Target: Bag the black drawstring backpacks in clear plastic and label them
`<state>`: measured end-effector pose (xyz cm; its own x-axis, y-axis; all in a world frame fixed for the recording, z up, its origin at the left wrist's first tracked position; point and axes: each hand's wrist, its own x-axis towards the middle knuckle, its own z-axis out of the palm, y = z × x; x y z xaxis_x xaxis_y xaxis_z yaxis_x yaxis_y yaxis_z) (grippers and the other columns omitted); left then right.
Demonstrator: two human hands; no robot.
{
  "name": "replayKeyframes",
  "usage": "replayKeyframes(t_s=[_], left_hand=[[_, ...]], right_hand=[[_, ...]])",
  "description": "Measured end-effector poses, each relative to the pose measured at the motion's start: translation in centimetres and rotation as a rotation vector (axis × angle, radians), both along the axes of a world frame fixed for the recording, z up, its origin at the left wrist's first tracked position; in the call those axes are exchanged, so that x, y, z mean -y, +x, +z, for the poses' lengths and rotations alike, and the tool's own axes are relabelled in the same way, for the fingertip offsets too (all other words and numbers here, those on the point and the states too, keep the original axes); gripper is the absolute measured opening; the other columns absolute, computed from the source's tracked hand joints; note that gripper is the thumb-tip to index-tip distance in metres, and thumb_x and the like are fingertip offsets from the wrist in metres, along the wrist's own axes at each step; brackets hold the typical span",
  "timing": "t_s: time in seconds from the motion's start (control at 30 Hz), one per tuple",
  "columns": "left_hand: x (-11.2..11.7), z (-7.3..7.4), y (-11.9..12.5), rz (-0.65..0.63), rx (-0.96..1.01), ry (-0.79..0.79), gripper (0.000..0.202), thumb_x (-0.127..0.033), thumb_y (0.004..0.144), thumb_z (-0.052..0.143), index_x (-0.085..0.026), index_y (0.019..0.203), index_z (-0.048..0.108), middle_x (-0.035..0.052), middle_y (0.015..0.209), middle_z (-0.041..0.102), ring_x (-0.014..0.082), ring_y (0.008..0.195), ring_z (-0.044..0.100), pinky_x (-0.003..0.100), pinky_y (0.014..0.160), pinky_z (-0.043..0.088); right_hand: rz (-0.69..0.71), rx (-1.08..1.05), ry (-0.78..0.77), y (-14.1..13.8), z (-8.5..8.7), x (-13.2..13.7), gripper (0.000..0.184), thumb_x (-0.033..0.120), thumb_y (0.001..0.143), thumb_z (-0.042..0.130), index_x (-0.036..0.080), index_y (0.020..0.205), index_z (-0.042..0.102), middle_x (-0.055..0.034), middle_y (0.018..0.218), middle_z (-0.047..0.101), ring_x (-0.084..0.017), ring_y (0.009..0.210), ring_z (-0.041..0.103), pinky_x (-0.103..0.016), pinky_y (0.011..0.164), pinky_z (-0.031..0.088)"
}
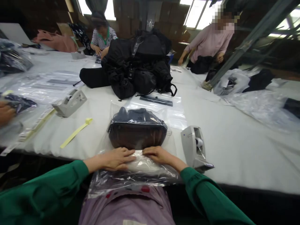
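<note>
A dark pouch-like bag (137, 132) lies inside a clear plastic bag (140, 175) at the near edge of the table, right in front of me. The plastic's loose end hangs over the edge toward my lap. My left hand (117, 158) rests on the plastic just below the dark bag, palm down with fingers stretched out. Opposite it, my right hand (160, 155) presses on the same plastic, its fingers extended and lying flat. The two sets of fingertips are a small gap apart. Neither hand is closed around anything.
Tape dispensers stand at right (193, 147) and left (71, 103), near a yellow strip (75, 135). Behind is a heap of black bags (140, 62) beside flat plastic bags (161, 107). Two people work across the white table (239, 143); another hand (6, 113) shows far left.
</note>
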<state>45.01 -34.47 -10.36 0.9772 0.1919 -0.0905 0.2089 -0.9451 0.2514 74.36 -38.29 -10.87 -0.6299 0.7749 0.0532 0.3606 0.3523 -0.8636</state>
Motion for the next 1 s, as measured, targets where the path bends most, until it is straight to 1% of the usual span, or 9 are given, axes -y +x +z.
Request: replayKeyframes(t_s=[0.07,0.13,0.23,0.33,0.47,0.6,0.77,0.9,1.0], left_hand=[[-0.3,-1.7,0.0,0.01,-0.033,0.015,0.058,-0.046,0.096,0.045,-0.027,0.15,0.033,0.0116,0.157,0.032,0.0343,0.126,0.049,0.046,0.101,0.039],[-0.3,-2.5,-0.2,0.026,-0.039,-0.007,0.061,-0.048,0.094,0.048,-0.029,0.15,0.032,0.0114,0.159,0.029,0.0377,0.131,0.044,0.05,0.103,0.038],[0.4,-1.5,-0.9,0.041,-0.012,-0.131,0.06,-0.051,0.094,0.049,-0.033,0.149,0.034,0.0098,0.158,0.03,0.037,0.134,0.042,0.051,0.105,0.038],[0.7,-0.3,-2.3,0.158,0.061,-0.285,0.048,-0.042,0.1,0.039,-0.033,0.147,0.038,0.0055,0.156,0.036,0.0274,0.137,0.042,0.043,0.111,0.037],[0.1,-1.8,-4.2,0.324,0.102,-0.39,0.046,-0.04,0.101,0.04,-0.027,0.145,0.044,0.007,0.15,0.046,0.0245,0.136,0.044,0.042,0.114,0.036],[-0.3,-3.4,-4.7,0.348,0.145,-0.417,0.046,-0.04,0.099,0.044,-0.026,0.142,0.048,0.0085,0.149,0.047,0.0245,0.135,0.046,0.042,0.114,0.038],[0.2,-3.2,-5.5,0.415,0.239,-0.412,0.042,-0.036,0.101,0.039,-0.022,0.137,0.054,0.0083,0.144,0.052,0.0222,0.134,0.048,0.041,0.113,0.039],[0.3,-3.4,-6.1,0.412,0.187,-0.355,0.041,-0.037,0.099,0.044,-0.022,0.135,0.057,0.0093,0.146,0.05,0.0234,0.132,0.05,0.041,0.111,0.043],[0.2,-2.8,-5.7,0.389,0.185,-0.347,0.041,-0.034,0.1,0.042,-0.023,0.138,0.054,0.0083,0.148,0.048,0.0221,0.134,0.049,0.039,0.112,0.042]], right_hand=[[-0.047,-0.019,-0.016,0.3,-0.8,-0.1,0.027,0.02,0.088,0.054,0.018,0.105,0.075,-0.0081,0.112,0.073,-0.023,0.108,0.066,-0.037,0.099,0.049],[-0.121,-0.04,-0.038,1.1,-0.6,0.5,0.029,0.018,0.086,0.052,0.018,0.102,0.075,-0.0082,0.113,0.073,-0.024,0.108,0.066,-0.038,0.098,0.05],[-0.239,-0.078,-0.081,3.2,1.1,1.9,0.033,0.018,0.087,0.048,0.018,0.105,0.075,-0.0083,0.11,0.074,-0.024,0.104,0.068,-0.04,0.094,0.053],[-0.301,-0.123,-0.239,5.0,2.5,2.5,0.03,0.023,0.087,0.053,0.021,0.107,0.075,-0.0055,0.11,0.074,-0.024,0.106,0.067,-0.042,0.101,0.048],[-0.382,-0.175,-0.437,6.1,1.2,1.9,0.029,0.034,0.076,0.072,0.019,0.1,0.077,-0.0073,0.108,0.075,-0.027,0.105,0.067,-0.046,0.105,0.044],[-0.479,-0.301,-0.461,7.4,0.5,1.9,0.039,0.044,0.077,0.072,0.016,0.103,0.075,-0.0117,0.106,0.074,-0.027,0.099,0.069,-0.044,0.092,0.053],[-0.649,-0.411,-0.466,9.4,1.1,3.4,0.038,0.043,0.081,0.069,0.016,0.108,0.071,-0.0127,0.1,0.075,-0.02,0.082,0.071,-0.033,0.075,0.057],[-0.771,-0.38,-0.443,10.6,0.7,3.8,0.035,0.039,0.079,0.073,0.014,0.103,0.072,-0.0123,0.092,0.076,-0.018,0.076,0.07,-0.03,0.069,0.056],[-0.81,-0.356,-0.404,10.9,2.2,4.4,0.038,0.044,0.082,0.07,0.013,0.104,0.072,-0.0106,0.084,0.075,-0.017,0.068,0.068,-0.029,0.062,0.055]])
